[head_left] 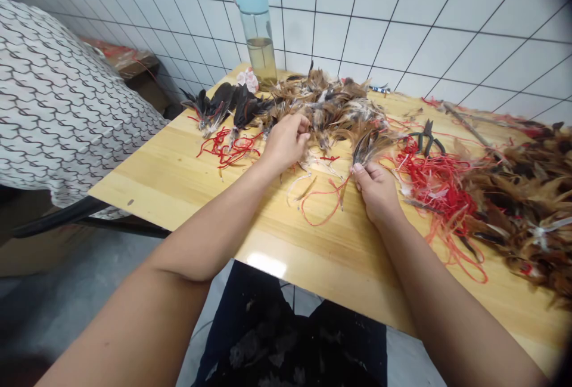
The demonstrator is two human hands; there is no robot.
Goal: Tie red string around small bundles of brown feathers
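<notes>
My left hand (pixel 286 139) is curled closed at the near edge of a heap of brown feathers (pixel 330 107) on the wooden table (pixel 277 238); its fingers pinch into the feathers. My right hand (pixel 378 190) lies further right, fingers closed on a small bunch of brown feathers (pixel 369 145) that fans up from its fingertips. A loose red string (pixel 324 208) loops on the table between the two hands. Dark black feathers (pixel 227 107) tied with red thread lie to the left of the heap.
A tangle of red string (pixel 435 187) and a large pile of brown feathers (pixel 522 196) fill the right side. Black pliers (pixel 426 139) lie behind the red tangle. A teal-capped water bottle (pixel 259 29) stands at the back by the tiled wall. A patterned cushion (pixel 58 101) sits left.
</notes>
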